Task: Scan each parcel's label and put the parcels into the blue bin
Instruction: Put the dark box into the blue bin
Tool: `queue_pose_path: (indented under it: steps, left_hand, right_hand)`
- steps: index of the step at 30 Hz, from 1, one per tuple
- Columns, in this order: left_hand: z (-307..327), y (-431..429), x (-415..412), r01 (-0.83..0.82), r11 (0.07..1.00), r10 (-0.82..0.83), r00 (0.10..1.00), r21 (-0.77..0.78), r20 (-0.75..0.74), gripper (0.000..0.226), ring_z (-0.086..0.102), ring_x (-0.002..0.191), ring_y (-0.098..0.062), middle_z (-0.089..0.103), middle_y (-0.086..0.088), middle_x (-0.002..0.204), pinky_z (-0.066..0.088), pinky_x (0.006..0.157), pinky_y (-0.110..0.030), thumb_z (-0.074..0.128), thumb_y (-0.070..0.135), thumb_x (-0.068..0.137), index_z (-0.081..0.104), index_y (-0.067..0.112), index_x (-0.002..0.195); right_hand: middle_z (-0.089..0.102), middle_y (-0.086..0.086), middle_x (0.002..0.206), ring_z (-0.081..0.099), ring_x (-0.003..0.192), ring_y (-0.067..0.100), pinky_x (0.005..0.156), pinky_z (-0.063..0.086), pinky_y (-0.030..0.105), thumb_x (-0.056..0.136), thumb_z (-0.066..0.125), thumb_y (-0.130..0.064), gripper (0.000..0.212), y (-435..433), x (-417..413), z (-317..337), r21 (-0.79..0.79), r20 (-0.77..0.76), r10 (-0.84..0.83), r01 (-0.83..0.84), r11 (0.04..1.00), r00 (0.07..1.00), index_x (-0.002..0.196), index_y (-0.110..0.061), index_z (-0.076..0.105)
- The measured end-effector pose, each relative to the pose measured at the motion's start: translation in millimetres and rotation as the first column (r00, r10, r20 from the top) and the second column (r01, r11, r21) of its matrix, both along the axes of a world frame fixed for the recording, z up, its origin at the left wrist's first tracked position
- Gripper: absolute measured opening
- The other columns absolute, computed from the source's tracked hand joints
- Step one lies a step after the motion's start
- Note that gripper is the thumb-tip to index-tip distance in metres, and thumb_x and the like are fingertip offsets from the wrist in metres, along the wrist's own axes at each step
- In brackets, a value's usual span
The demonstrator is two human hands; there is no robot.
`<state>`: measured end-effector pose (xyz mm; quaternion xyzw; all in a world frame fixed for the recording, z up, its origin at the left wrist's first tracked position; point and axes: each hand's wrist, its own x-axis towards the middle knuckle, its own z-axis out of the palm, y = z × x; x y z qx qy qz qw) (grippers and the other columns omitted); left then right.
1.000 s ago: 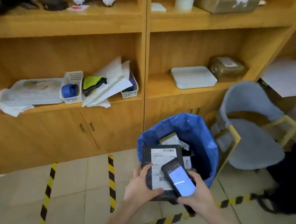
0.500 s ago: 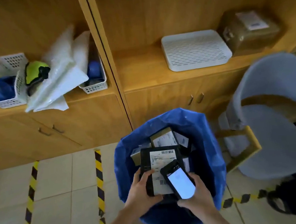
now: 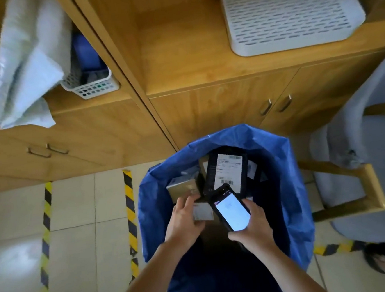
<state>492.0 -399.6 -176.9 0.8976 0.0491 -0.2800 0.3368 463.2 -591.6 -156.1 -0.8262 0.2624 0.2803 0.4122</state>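
The blue bin (image 3: 295, 190), lined with a blue bag, stands on the floor right below me. A black parcel (image 3: 215, 174) with a white barcode label lies inside it, on top of other boxed parcels (image 3: 182, 188). My left hand (image 3: 184, 222) hovers over the bin's left side with its fingers apart, just short of the black parcel and holding nothing. My right hand (image 3: 253, 226) grips a black handheld scanner (image 3: 231, 210) with a lit screen, held above the parcels.
A wooden cabinet (image 3: 207, 111) with doors and an open shelf rises behind the bin. On the shelf sit a white slotted tray (image 3: 289, 11), white baskets (image 3: 91, 85) and pale mailer bags (image 3: 26, 65). A grey chair (image 3: 373, 175) stands right of the bin. Yellow-black tape (image 3: 131, 213) marks the floor.
My left hand has let go of the black parcel, which now lies deeper in the bin. The view has moved closer and tilted down. The scanner stays in my right hand.
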Motion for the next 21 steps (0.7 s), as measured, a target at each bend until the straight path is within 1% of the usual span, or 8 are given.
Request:
queue_pose_path:
  steps: [3,6,10,13,15,16,19,21]
  left_hand:
    - [8,17,-6,-0.011,1.000,0.011,1.000,0.024,0.010,0.067,0.044,0.127,-0.018,0.043,0.003,0.134,0.043,0.104,-0.039,0.073,0.020,0.079,0.043,0.031,0.138]
    - [21,33,-12,-0.039,0.998,0.039,0.999,0.040,0.004,0.067,0.044,0.127,-0.018,0.044,0.003,0.136,0.042,0.105,-0.037,0.074,0.023,0.080,0.042,0.032,0.138]
    - [44,54,-30,-0.129,0.992,0.129,0.992,-0.001,-0.009,0.065,0.050,0.122,-0.016,0.049,0.002,0.132,0.043,0.099,-0.028,0.073,0.025,0.083,0.041,0.031,0.139]
    - [64,77,-57,-0.207,0.977,0.206,0.978,-0.047,-0.020,0.058,0.056,0.115,-0.015,0.053,0.001,0.129,0.044,0.093,-0.022,0.070,0.023,0.086,0.045,0.027,0.138]
    - [79,98,-83,-0.263,0.963,0.264,0.964,-0.063,0.011,0.051,0.057,0.112,-0.013,0.054,0.003,0.125,0.043,0.090,-0.021,0.068,0.022,0.088,0.049,0.026,0.134]
    - [86,111,-98,-0.298,0.952,0.301,0.953,-0.067,0.029,0.047,0.057,0.110,-0.012,0.054,0.005,0.122,0.044,0.088,-0.020,0.068,0.022,0.088,0.051,0.027,0.132]
    - [110,160,-152,-0.401,0.915,0.404,0.910,-0.049,0.091,0.042,0.056,0.102,-0.008,0.054,0.009,0.117,0.045,0.086,-0.021,0.066,0.024,0.088,0.052,0.030,0.127]
    - [126,197,-196,-0.472,0.881,0.473,0.872,-0.035,0.130,0.041,0.056,0.100,-0.009,0.055,0.008,0.114,0.046,0.087,-0.025,0.066,0.025,0.088,0.053,0.029,0.126]
  right_hand:
    - [0.040,-0.005,0.132,0.043,0.119,0.014,0.106,0.037,0.051,0.055,0.083,-0.021,0.093,7,-1,7,0.007,-0.012,0.045,-0.045,0.999,0.999,0.134,-0.030,0.036]
    - [0.040,-0.005,0.132,0.042,0.123,0.016,0.105,0.038,0.051,0.055,0.082,-0.021,0.094,13,-3,20,-0.005,0.006,0.081,-0.081,0.997,0.997,0.136,-0.028,0.036]
    - [0.042,-0.003,0.133,0.034,0.134,0.023,0.102,0.042,0.051,0.058,0.081,-0.018,0.090,26,-10,42,0.005,0.048,0.136,-0.137,0.991,0.990,0.136,-0.026,0.036]
    - [0.042,-0.004,0.127,0.037,0.126,0.020,0.101,0.042,0.049,0.058,0.082,-0.017,0.091,47,-22,63,-0.015,0.075,0.189,-0.188,0.982,0.979,0.136,-0.026,0.036]
    - [0.043,-0.005,0.121,0.039,0.113,0.013,0.095,0.044,0.041,0.056,0.082,-0.018,0.092,67,-34,78,-0.030,0.119,0.237,-0.235,0.971,0.964,0.136,-0.025,0.037]
    - [0.045,-0.005,0.120,0.041,0.109,0.012,0.092,0.043,0.037,0.054,0.082,-0.018,0.093,79,-41,85,-0.032,0.141,0.264,-0.262,0.965,0.954,0.136,-0.024,0.038]
    - [0.047,-0.002,0.123,0.049,0.114,0.018,0.094,0.045,0.037,0.051,0.081,-0.022,0.094,124,-66,108,-0.043,0.181,0.361,-0.359,0.932,0.915,0.135,-0.025,0.039]
    - [0.048,-0.005,0.118,0.051,0.113,0.019,0.094,0.047,0.038,0.051,0.080,-0.021,0.089,160,-88,123,-0.036,0.225,0.427,-0.430,0.902,0.876,0.130,-0.027,0.040]
